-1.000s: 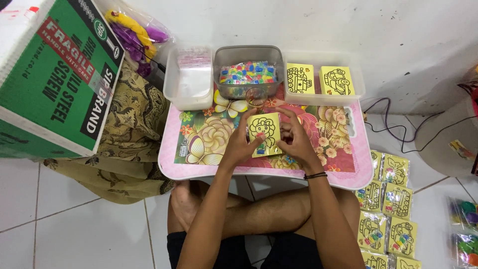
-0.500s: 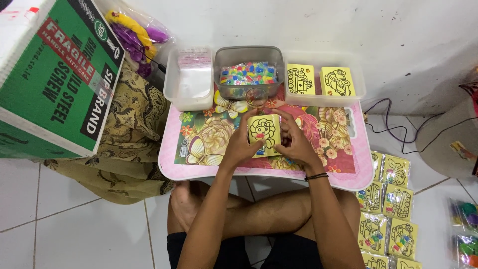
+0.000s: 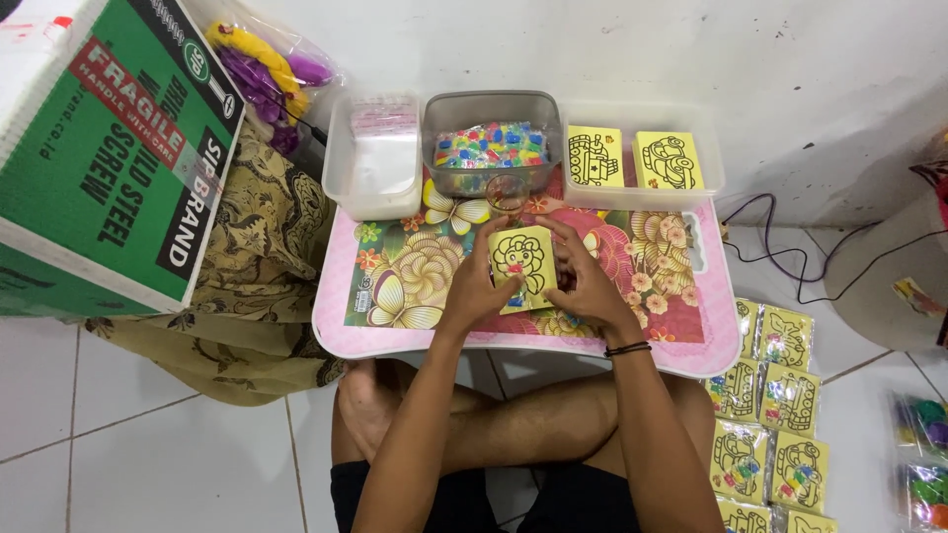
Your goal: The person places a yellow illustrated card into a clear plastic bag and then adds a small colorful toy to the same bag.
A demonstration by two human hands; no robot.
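bare tabletop (image 3: 415, 276) left of card (image 3: 521, 259), tubs (image 3: 491, 143) blocking behind

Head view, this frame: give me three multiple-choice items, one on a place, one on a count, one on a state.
1. Where is the grey tub of coloured pieces?
A. Between the two clear trays at the far edge of the pink table
B. On the floor tiles
C. On the green carton

2. How many yellow cards lie in the right-hand clear tray?
A. None
B. Two
C. Five

3. How is the yellow flower card held?
A. Lying untouched
B. By the left hand alone
C. Between both hands

Answers: 1 A, it sits between the trays behind the pink table. 2 B, two drawn cards lie side by side. 3 C, the left hand and right hand grip its sides.
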